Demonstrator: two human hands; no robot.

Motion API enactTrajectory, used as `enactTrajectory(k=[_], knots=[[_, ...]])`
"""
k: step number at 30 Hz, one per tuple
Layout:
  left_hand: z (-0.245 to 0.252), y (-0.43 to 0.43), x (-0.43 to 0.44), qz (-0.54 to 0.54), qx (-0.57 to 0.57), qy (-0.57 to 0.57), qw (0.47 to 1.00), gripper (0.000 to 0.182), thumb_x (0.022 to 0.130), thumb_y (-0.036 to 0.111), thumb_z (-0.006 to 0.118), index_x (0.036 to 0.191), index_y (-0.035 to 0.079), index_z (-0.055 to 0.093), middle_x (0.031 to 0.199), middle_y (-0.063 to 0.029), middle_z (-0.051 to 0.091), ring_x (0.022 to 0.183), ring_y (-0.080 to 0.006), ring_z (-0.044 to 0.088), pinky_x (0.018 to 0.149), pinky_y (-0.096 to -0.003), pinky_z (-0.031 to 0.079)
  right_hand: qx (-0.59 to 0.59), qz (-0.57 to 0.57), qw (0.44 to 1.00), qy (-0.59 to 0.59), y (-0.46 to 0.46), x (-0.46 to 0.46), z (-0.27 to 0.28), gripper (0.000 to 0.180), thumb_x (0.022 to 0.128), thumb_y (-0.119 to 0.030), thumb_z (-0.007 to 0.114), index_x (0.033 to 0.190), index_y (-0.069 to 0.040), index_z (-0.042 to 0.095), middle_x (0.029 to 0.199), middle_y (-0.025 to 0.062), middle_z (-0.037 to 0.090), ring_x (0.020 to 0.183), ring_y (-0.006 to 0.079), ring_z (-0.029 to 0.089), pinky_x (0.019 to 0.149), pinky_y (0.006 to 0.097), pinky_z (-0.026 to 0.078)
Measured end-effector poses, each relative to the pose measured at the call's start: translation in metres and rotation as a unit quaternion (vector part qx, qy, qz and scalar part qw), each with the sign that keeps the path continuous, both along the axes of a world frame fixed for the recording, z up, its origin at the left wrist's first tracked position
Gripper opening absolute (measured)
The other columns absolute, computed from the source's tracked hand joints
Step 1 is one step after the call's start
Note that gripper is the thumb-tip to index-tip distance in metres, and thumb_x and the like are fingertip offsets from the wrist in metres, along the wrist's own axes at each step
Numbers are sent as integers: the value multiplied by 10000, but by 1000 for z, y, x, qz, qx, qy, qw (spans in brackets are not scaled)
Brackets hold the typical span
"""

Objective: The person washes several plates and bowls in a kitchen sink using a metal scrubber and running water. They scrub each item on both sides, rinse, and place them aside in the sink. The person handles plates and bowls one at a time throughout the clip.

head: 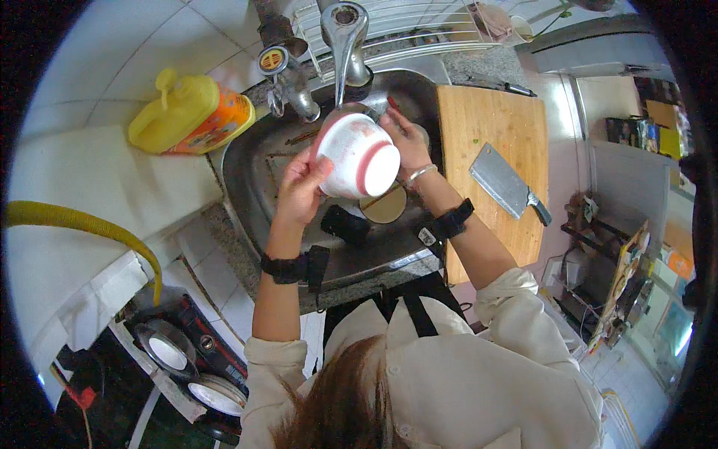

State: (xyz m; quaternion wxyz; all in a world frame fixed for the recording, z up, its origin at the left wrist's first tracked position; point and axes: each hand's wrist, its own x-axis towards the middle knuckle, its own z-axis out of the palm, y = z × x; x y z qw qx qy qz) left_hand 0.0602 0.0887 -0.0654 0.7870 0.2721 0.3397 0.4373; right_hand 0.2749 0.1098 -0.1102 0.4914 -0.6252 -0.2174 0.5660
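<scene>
Over the metal sink (252,185), a white bowl with a reddish rim and foot ring (350,160) is tilted on its side under the faucet (343,56), its base turned to the right. My left hand (303,182) grips the bowl's left edge, thumb on the outer wall. My right hand (408,140) is at the bowl's far right side, fingers partly bent; whether it grips the rim or something behind the bowl is hidden. Below the bowl, a round tan item (384,205) and a black object (345,224) lie in the sink.
Right of the sink, a cleaver (505,182) lies on a wooden cutting board (493,241); a knife (505,85) rests behind it. A yellow jug (190,115) and a second tap (289,84) stand at the left back. A wire rack (404,14) is behind the sink.
</scene>
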Motion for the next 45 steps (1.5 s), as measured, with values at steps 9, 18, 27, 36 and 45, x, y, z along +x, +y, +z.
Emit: enactTrajectory(k=[9, 18, 27, 36, 45], knots=[[18, -14, 8, -5, 56, 127, 990, 287, 931, 116, 599, 1180, -23, 570, 1069, -53, 638, 933, -105, 588, 842, -266, 468, 130, 149, 978, 74, 16, 0, 36, 345, 908, -204, 660, 1216, -58, 607, 1169, 36, 617, 1040, 117, 573, 902, 274, 459], [1, -14, 14, 36, 153, 235, 959, 244, 920, 120, 624, 1133, 4, 609, 1034, 2, 642, 924, -71, 574, 826, -243, 463, 467, 243, 784, -330, -10, -59, 79, 144, 757, -72, 721, 885, -117, 674, 1067, 94, 589, 1036, 306, 584, 874, 391, 486], [24, -31, 3, 40, 94, 182, 978, 245, 927, 96, 611, 1129, -43, 613, 995, -29, 654, 872, -80, 577, 793, -245, 467, 357, 123, 870, -317, -2, -48, 71, 286, 776, -114, 743, 1042, -66, 650, 1029, 101, 620, 1015, 250, 581, 838, 336, 468], [39, -50, -3, 48, 62, 170, 982, 224, 913, 107, 638, 1056, -65, 637, 962, -30, 650, 831, -59, 564, 734, -224, 459, 155, 197, 967, -44, 7, -44, 86, 286, 852, -151, 702, 1110, -70, 610, 1042, 63, 644, 919, 193, 632, 818, 325, 501], [69, -70, 15, 83, 165, 65, 981, 238, 877, 47, 668, 1102, -23, 640, 986, -2, 654, 876, -53, 555, 776, -219, 430, 9, 60, 832, 551, -27, -42, 54, 422, 956, -329, 517, 1273, -51, 533, 1196, 107, 631, 1033, 249, 639, 909, 403, 520]])
